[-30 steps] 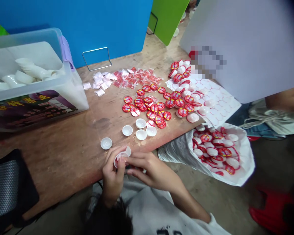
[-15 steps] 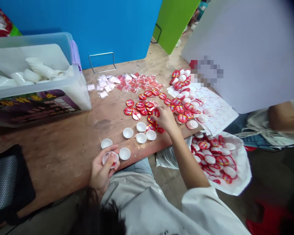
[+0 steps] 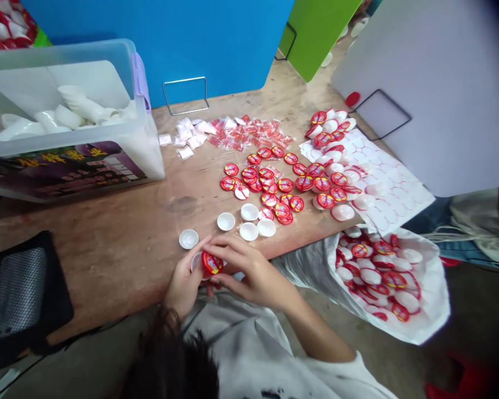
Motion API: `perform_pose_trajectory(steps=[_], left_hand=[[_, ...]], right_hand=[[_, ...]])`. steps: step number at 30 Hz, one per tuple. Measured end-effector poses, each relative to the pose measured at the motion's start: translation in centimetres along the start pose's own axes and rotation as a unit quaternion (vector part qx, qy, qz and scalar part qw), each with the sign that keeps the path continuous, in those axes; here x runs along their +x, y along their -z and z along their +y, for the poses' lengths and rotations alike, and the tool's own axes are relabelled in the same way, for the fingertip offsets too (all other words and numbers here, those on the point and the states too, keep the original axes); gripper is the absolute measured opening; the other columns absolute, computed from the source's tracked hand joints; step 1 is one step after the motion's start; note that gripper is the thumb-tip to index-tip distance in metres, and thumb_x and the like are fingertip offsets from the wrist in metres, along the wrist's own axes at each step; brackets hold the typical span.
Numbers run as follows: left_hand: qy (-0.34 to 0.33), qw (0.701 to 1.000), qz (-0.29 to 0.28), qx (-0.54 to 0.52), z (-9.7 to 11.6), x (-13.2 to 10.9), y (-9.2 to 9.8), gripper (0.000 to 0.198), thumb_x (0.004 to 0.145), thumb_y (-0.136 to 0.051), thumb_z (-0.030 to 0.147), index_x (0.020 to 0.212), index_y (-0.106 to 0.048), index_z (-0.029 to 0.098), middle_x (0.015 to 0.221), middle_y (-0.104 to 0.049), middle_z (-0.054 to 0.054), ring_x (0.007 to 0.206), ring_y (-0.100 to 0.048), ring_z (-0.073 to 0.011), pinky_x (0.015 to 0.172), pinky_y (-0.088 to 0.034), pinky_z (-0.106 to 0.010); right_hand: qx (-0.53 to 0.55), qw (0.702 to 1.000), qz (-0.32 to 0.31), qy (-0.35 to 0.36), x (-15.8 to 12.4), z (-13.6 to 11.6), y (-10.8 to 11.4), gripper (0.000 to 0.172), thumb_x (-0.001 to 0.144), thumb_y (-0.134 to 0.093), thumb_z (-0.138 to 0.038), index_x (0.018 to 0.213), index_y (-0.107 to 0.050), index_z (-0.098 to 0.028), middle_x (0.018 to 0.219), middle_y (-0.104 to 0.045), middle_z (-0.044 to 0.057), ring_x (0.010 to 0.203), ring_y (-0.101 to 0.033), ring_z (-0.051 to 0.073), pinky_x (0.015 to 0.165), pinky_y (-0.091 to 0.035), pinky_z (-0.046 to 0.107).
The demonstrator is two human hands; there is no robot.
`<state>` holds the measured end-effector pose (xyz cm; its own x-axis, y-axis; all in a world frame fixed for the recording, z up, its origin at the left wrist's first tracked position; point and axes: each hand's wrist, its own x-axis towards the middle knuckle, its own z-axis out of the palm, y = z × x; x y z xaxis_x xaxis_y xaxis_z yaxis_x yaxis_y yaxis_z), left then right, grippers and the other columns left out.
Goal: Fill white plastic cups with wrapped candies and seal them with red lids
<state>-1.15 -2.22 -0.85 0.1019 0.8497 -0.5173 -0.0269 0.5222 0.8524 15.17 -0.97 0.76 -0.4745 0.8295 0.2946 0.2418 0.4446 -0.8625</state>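
Observation:
My left hand and my right hand meet at the near edge of the wooden table. Together they pinch a small white cup with a red round lid on its top. The left fingers grip the cup from below. The right fingers press on the lid from the right side. Several empty white cups stand just beyond my hands. A spread of loose red lids lies further back on the table.
A clear plastic bin of white cups stands at the back left. Small sachets lie near the blue divider. A white sticker sheet lies at right. A bag of lidded cups hangs below the table edge. A black mesh chair back is at left.
My right hand came back from the pile of red lids to the cup in my left hand. A red lid now sits on that cup.

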Motion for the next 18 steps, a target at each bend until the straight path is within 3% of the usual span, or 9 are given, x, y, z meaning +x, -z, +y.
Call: perform_pose_trajectory(steps=[3, 7, 10, 15, 18], left_hand=[[-0.035, 0.998, 0.058, 0.001, -0.3, 0.3, 0.0, 0.06, 0.083, -0.054, 0.05, 0.131, -0.051, 0.013, 0.113, -0.066, -0.012, 0.093, -0.065, -0.0214, 0.072, -0.054, -0.028], [-0.08, 0.992, 0.072, 0.064, 0.0, 0.2, -0.5, 0.052, 0.085, -0.052, 0.044, 0.127, -0.055, 0.014, 0.119, -0.065, -0.011, 0.113, -0.057, -0.023, 0.1, -0.042, -0.033], [-0.074, 0.995, 0.037, 0.052, 0.4, -0.4, -1.1, 0.046, 0.084, -0.055, 0.039, 0.125, -0.058, 0.017, 0.128, -0.06, -0.009, 0.121, -0.052, -0.024, 0.105, -0.037, -0.035], [-0.005, 0.991, -0.031, -0.127, 0.8, -1.6, -1.5, 0.06, 0.087, -0.043, 0.056, 0.13, -0.054, 0.016, 0.138, -0.05, -0.013, 0.128, -0.045, -0.0286, 0.103, -0.04, -0.039], [0.013, 0.983, -0.055, -0.175, 1.0, -2.2, -1.3, 0.056, 0.085, -0.05, 0.05, 0.131, -0.053, 0.018, 0.14, -0.047, -0.011, 0.13, -0.041, -0.029, 0.103, -0.04, -0.038]], right_hand=[[0.013, 0.997, 0.076, -0.011, -1.0, 0.5, -2.6, 0.047, 0.084, -0.063, -0.023, 0.129, -0.05, -0.022, 0.118, -0.058, 0.011, 0.113, -0.055, 0.02, 0.095, -0.048, 0.033], [0.014, 0.978, 0.205, -0.024, -2.1, 0.5, -5.0, 0.05, 0.082, -0.064, -0.018, 0.13, -0.05, -0.027, 0.119, -0.059, 0.009, 0.112, -0.057, 0.019, 0.095, -0.05, 0.031], [-0.01, 0.971, 0.238, -0.035, -2.8, 0.2, -5.8, 0.054, 0.083, -0.062, -0.015, 0.133, -0.047, -0.03, 0.123, -0.058, 0.009, 0.115, -0.056, 0.021, 0.098, -0.05, 0.035], [-0.056, 0.971, 0.228, -0.035, -3.3, 0.1, -6.1, 0.058, 0.087, -0.053, -0.01, 0.14, -0.038, -0.028, 0.132, -0.053, 0.01, 0.124, -0.05, 0.023, 0.101, -0.048, 0.04], [-0.072, 0.972, 0.22, -0.027, -3.3, 0.3, -6.2, 0.058, 0.088, -0.051, -0.01, 0.142, -0.036, -0.026, 0.136, -0.05, 0.011, 0.129, -0.045, 0.025, 0.103, -0.045, 0.043]])
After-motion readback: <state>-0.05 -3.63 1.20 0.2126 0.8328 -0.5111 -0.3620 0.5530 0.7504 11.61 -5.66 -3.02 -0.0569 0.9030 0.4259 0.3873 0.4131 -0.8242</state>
